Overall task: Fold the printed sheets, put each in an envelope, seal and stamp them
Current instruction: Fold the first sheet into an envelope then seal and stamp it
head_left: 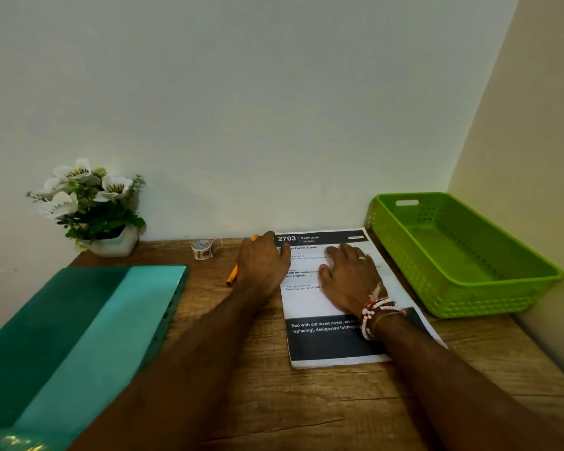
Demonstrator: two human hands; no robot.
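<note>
Fingers (347,252) of the right hand (349,278) lay spread flat on the white, black-banded printed sheet (306,307), unfolded on the wooden desk (274,402). Left hand (262,262) sat at its far-left corner, grip unclear; first fold looked due, needing edges matched.

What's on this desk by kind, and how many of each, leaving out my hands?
Stack of printed sheets: 1
Green basket: 1
Teal folder: 1
Orange pencil: 1
Small tape roll: 1
Potted flowers: 1
Total: 6
</note>
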